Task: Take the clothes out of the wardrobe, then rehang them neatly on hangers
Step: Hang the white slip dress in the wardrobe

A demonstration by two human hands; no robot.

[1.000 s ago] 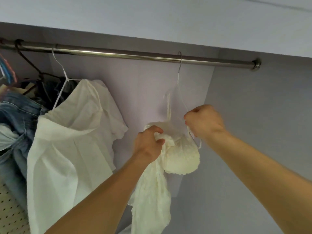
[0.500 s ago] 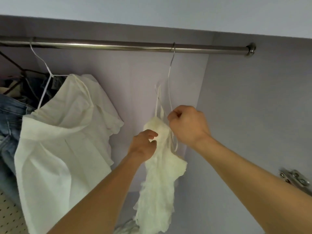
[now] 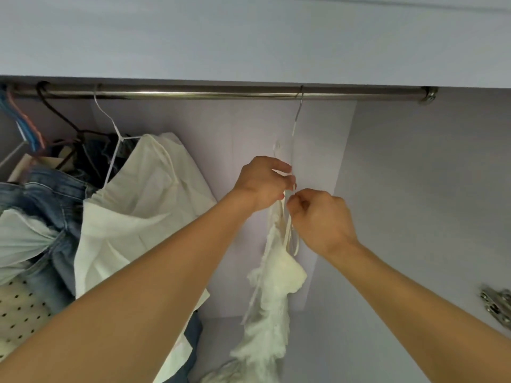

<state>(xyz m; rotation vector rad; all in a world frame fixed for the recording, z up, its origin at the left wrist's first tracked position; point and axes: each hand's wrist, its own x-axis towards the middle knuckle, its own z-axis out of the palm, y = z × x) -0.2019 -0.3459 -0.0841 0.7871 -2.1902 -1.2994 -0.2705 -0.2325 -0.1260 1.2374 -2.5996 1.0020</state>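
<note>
Several coloured hangers (image 3: 25, 125) crowd the left end of the rail (image 3: 221, 94), with a black hanger (image 3: 60, 117) beside them and jeans (image 3: 47, 189) bunched beneath. Next along, a white shirt (image 3: 138, 211) droops off a white wire hanger (image 3: 110, 139). Toward the middle, the left hand (image 3: 262, 186) reaches up. Its grip is pressed together on a thin strap of the cream lace top (image 3: 273, 299), right where a thin hanger (image 3: 297, 114) drops from the rail at 12 o'clock of it. A loop of strap pokes out above the knuckles. At 4 o'clock of that hand, just beside its fingertips, the right hand (image 3: 320, 219) pinches a strap between thumb and forefinger. The top hangs at 6 o'clock of both grips, narrow and crumpled, and loose strap ends dangle beside the right hand's heel. At far right, a metal hinge (image 3: 497, 302) sits on the side wall.
</note>
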